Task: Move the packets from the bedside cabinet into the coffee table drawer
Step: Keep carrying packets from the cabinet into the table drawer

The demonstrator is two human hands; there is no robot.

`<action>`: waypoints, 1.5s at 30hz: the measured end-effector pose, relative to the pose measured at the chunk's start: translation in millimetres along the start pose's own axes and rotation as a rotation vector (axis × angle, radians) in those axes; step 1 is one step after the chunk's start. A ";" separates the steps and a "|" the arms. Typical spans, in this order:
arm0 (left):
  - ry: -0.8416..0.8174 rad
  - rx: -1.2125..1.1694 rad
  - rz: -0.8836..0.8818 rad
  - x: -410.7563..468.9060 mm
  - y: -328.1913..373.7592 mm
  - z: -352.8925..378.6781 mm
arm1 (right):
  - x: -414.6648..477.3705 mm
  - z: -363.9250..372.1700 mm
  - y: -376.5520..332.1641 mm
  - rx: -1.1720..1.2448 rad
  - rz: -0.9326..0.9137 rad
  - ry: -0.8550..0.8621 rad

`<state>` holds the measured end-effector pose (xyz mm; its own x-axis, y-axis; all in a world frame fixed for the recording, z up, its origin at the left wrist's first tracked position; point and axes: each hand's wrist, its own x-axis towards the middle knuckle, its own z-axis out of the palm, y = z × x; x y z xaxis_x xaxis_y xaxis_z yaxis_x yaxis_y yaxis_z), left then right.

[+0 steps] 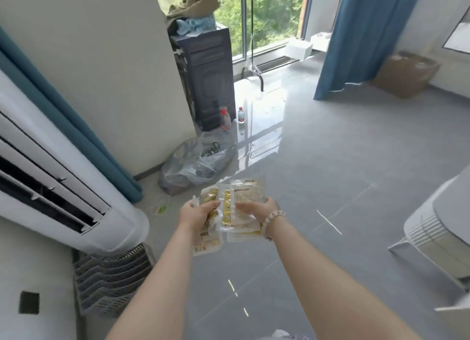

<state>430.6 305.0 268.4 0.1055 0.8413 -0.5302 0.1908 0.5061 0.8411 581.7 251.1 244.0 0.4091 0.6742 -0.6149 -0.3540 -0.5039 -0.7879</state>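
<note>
I hold a bundle of several clear and yellow food packets (229, 214) in front of me, above the grey tiled floor. My left hand (197, 212) grips the left side of the bundle, fingers curled over the packets. My right hand (256, 208), with a bead bracelet on the wrist, holds the right side, fingers wrapped over the top packet. Neither the bedside cabinet nor the coffee table drawer is in view.
A tall white air conditioner (50, 182) stands at the left, with a grey crate (112, 278) below it. A plastic bag (193, 164), two bottles (225, 117) and a dark box (206, 78) line the wall ahead. A white unit (437, 233) sits at the right; a blue curtain (361, 39) hangs beyond.
</note>
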 end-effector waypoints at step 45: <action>-1.111 0.848 0.045 -83.3 -45.9 564.1 | -31.5 -441.9 61.5 0.871 0.147 1.091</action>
<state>963.7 104.7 213.5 0.7598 0.0625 -0.6472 0.6495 -0.1200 0.7509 918.7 -39.7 200.5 0.6193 -0.3107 -0.7211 -0.6868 0.2306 -0.6893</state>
